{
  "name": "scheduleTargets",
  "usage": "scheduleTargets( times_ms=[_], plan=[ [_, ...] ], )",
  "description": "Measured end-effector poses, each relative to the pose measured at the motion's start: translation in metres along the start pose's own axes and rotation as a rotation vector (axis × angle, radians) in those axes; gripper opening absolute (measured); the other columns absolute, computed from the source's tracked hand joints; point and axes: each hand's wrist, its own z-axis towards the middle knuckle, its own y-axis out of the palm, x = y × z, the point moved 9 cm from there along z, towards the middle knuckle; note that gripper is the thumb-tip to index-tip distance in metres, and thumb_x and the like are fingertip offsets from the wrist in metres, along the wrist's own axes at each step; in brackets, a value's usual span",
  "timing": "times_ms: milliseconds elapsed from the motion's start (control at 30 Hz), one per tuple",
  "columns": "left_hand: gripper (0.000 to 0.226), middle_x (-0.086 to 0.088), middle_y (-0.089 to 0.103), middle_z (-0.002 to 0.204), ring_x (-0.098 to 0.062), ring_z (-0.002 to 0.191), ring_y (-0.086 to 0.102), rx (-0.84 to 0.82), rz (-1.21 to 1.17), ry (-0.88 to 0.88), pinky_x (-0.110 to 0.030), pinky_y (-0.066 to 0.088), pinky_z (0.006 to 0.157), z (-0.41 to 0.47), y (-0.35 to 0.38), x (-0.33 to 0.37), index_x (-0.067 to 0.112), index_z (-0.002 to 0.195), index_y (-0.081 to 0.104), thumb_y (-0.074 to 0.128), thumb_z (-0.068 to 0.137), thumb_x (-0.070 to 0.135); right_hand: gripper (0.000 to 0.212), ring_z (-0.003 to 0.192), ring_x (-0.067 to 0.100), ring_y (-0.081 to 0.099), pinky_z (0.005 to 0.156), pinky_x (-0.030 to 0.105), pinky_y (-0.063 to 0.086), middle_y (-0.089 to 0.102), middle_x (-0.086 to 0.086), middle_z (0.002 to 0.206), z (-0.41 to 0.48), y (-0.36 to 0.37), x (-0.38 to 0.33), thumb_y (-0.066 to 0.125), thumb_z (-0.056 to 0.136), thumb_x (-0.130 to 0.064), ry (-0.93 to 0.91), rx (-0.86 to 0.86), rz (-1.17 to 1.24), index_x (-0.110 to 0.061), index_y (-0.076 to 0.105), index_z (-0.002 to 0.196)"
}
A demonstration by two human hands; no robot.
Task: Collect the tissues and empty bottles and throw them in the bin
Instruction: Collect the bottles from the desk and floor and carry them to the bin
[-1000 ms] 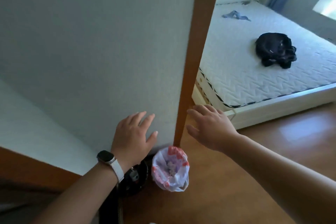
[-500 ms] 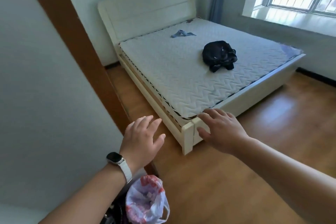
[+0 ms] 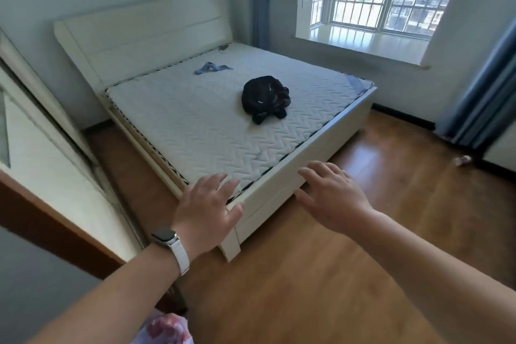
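Holding left hand point(image 3: 208, 208) and right hand point(image 3: 332, 198) out, fingers spread, gripping nothing. Probably heading for bottle point(image 3: 462, 160) lying on floor point(image 3: 307, 288) by curtain point(image 3: 485, 92), well apart from bin point(image 3: 167, 329); worth gripping it round the middle.

Stray litter point(image 3: 462, 160) and bin bag point(image 3: 167, 328).
The litter is small, pale, perhaps a bottle, lying on the floor point(image 3: 307, 288) near the curtain point(image 3: 480, 103). The bin bag is white with red print, cut off at bottom edge.

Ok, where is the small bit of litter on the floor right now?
Head view, far right: the litter lies on the wooden floor beside the hem of the blue curtain, beyond the foot corner of the bed.
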Motion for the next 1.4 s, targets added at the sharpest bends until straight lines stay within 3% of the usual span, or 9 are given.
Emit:
scheduleTargets(
  times_ms=[200, 333, 433, 633, 833, 1067, 1267, 1400],
  plan=[
    [0.054, -0.003, 0.057, 0.129, -0.027, 0.121, 0.051, -0.054, -0.022, 0.088, -0.049, 0.040, 0.098, 0.053, 0.025, 0.019, 0.026, 0.126, 0.056, 0.040, 0.085, 0.056, 0.050, 0.135, 0.016, 0.031, 0.107, 0.036, 0.027, 0.040, -0.008, 0.145, 0.008, -0.006, 0.045, 0.044, 0.093, -0.054, 0.131, 0.024, 0.012, -0.031, 0.044, 0.137],
    [0.057, -0.002, 0.054, 0.133, -0.025, 0.125, 0.047, -0.096, -0.062, 0.158, -0.047, 0.037, 0.101, 0.098, 0.058, 0.027, 0.027, 0.131, 0.053, 0.037, 0.085, 0.058, 0.040, 0.126, 0.030, 0.046, 0.096, 0.046, 0.040, 0.052, 0.000, 0.133, 0.023, -0.005, 0.065, 0.061, 0.089, -0.041, 0.155, 0.062, -0.062, -0.025, 0.058, 0.126],
    [0.057, 0.000, 0.056, 0.130, -0.025, 0.122, 0.050, -0.106, -0.131, 0.215, -0.045, 0.040, 0.098, 0.137, 0.083, 0.032, 0.025, 0.131, 0.054, 0.040, 0.084, 0.056, 0.049, 0.132, 0.022, 0.038, 0.103, 0.039, 0.033, 0.044, -0.003, 0.142, 0.049, 0.007, 0.092, 0.048, 0.093, -0.050, 0.290, -0.007, -0.083, -0.027, 0.049, 0.136],
    [0.059, 0.000, 0.053, 0.137, -0.023, 0.126, 0.047, -0.177, -0.206, 0.302, -0.043, 0.037, 0.101, 0.238, 0.125, 0.017, 0.026, 0.134, 0.052, 0.038, 0.085, 0.057, 0.069, 0.128, 0.019, 0.041, 0.099, 0.039, 0.037, 0.045, -0.006, 0.140, 0.126, 0.019, 0.121, 0.020, 0.080, -0.062, 0.428, -0.002, -0.099, -0.028, 0.049, 0.133],
    [0.064, 0.003, 0.045, 0.145, -0.021, 0.135, 0.037, -0.237, -0.217, 0.401, -0.042, 0.029, 0.108, 0.333, 0.155, 0.001, 0.029, 0.140, 0.045, 0.035, 0.085, 0.060, 0.072, 0.134, 0.015, 0.032, 0.105, 0.038, 0.029, 0.039, -0.007, 0.147, 0.193, 0.023, 0.138, 0.018, 0.079, -0.065, 0.531, -0.016, -0.117, -0.031, 0.046, 0.136],
    [0.072, 0.003, 0.043, 0.147, -0.020, 0.137, 0.033, -0.249, -0.293, 0.534, -0.041, 0.028, 0.109, 0.388, 0.173, 0.029, 0.030, 0.142, 0.044, 0.024, 0.083, 0.065, 0.074, 0.134, 0.016, 0.033, 0.104, 0.038, 0.030, 0.040, -0.005, 0.147, 0.205, 0.012, 0.165, 0.017, 0.080, -0.065, 0.671, -0.011, -0.153, -0.029, 0.047, 0.137],
    [0.065, 0.003, 0.045, 0.145, -0.020, 0.136, 0.035, -0.225, -0.312, 0.615, -0.042, 0.028, 0.108, 0.428, 0.175, 0.055, 0.031, 0.139, 0.045, 0.031, 0.084, 0.063, 0.065, 0.134, 0.016, 0.033, 0.104, 0.038, 0.031, 0.040, -0.004, 0.148, 0.219, -0.010, 0.189, 0.025, 0.086, -0.060, 0.714, 0.021, -0.199, -0.026, 0.047, 0.138],
    [0.066, 0.003, 0.044, 0.145, -0.020, 0.137, 0.033, -0.226, -0.306, 0.626, -0.041, 0.027, 0.109, 0.452, 0.177, 0.068, 0.031, 0.140, 0.044, 0.030, 0.083, 0.062, 0.072, 0.134, 0.017, 0.034, 0.104, 0.039, 0.031, 0.040, -0.004, 0.147, 0.235, -0.008, 0.208, 0.019, 0.083, -0.063, 0.720, 0.026, -0.175, -0.026, 0.046, 0.138]
  ],
)
